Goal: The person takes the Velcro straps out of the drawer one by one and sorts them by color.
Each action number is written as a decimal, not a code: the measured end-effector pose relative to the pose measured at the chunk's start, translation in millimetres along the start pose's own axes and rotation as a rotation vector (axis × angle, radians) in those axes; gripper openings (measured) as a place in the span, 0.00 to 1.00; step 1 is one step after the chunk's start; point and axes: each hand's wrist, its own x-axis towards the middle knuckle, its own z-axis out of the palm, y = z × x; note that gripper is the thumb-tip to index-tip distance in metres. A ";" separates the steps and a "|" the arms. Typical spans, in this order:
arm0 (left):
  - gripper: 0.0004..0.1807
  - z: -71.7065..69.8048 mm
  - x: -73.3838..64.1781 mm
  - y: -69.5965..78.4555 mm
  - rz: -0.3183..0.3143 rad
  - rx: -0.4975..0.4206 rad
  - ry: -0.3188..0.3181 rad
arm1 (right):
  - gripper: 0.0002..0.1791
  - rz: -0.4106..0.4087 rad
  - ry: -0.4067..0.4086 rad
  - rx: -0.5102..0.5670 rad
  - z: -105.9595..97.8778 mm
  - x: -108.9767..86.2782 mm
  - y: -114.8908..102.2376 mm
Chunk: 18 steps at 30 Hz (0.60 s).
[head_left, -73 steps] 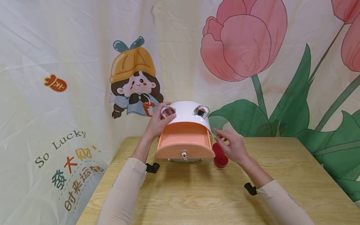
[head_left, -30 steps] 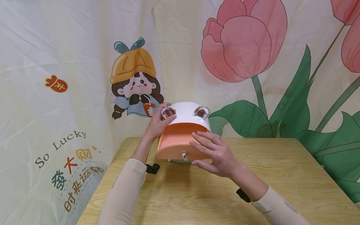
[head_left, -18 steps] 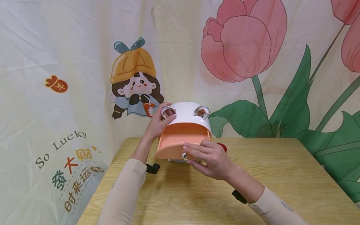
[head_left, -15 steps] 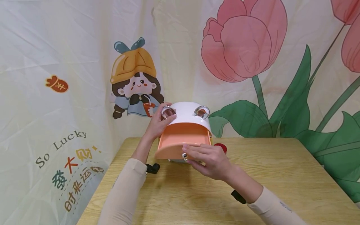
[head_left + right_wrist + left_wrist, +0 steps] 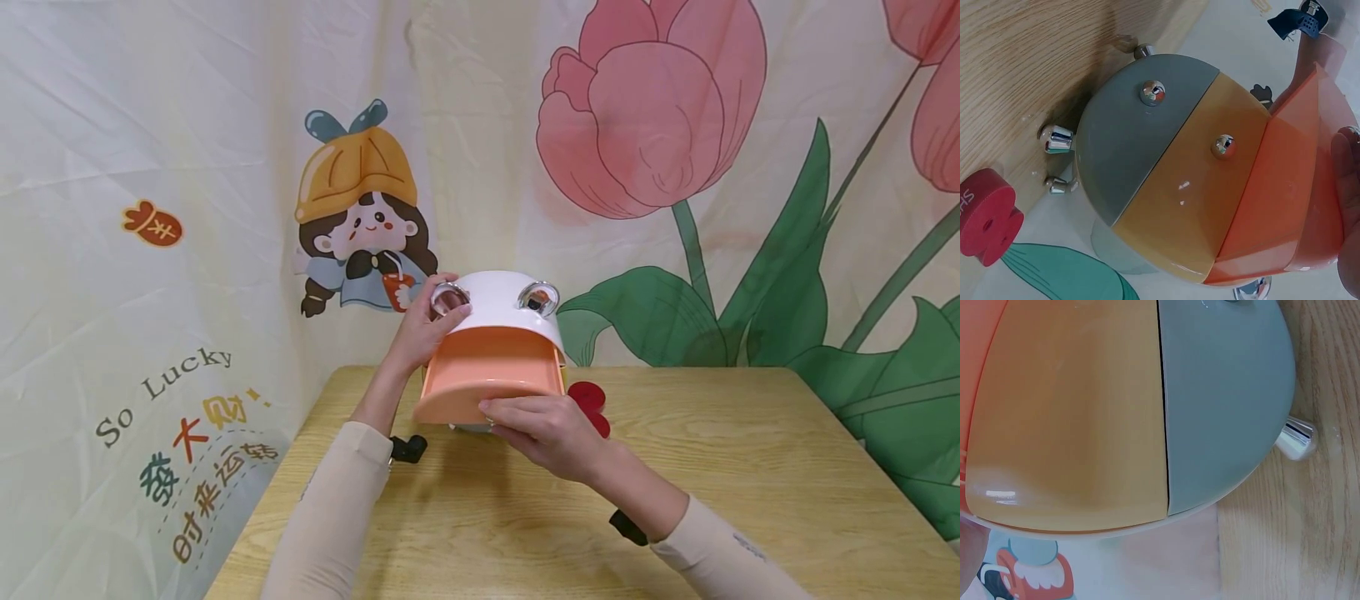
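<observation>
A small rounded drawer cabinet with a white shell [image 5: 495, 292] stands on the table, with two silver rings on top. Its orange top drawer [image 5: 450, 406] is pulled out, showing the orange interior. My left hand [image 5: 420, 329] grips the cabinet's upper left by the left silver ring, thumb in front. My right hand [image 5: 555, 433] pinches the orange drawer's silver knob [image 5: 491, 422], mostly covered by the fingers in the head view. Below, the yellow drawer [image 5: 1210, 187] and grey drawer [image 5: 1129, 137] sit closed, each with a silver knob in the right wrist view.
Two joined red round pieces [image 5: 587, 395], one with white lettering in the right wrist view, lie right of the cabinet. Silver feet [image 5: 1057, 139] lift the cabinet off the wooden table [image 5: 720, 467]. A printed curtain [image 5: 480, 167] hangs right behind.
My right hand has moved left from beside the red pieces to the orange drawer's front and closed its fingers on the knob. My left hand and the drawer have stayed put.
</observation>
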 end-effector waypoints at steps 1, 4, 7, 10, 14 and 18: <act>0.31 -0.1 0.0 0.1 -0.001 0.001 0.000 | 0.21 0.004 -0.006 -0.006 0.2 0.3 -0.4; 0.31 -0.9 0.4 0.9 -0.002 0.000 -0.003 | 0.24 0.024 -0.020 -0.015 0.7 1.1 -1.0; 0.31 -2.0 1.1 2.2 -0.006 0.002 -0.007 | 0.25 0.039 -0.027 -0.024 1.4 2.7 -0.6; 0.31 -2.6 1.3 2.8 -0.013 0.009 -0.017 | 0.25 0.055 -0.028 -0.023 3.3 3.5 1.5; 0.31 -2.9 1.4 2.4 -0.017 0.003 -0.026 | 0.22 0.080 -0.011 -0.015 7.4 4.1 6.7; 0.32 -3.0 0.8 2.1 -0.017 -0.006 -0.020 | 0.20 0.094 0.028 -0.010 11.4 5.1 12.2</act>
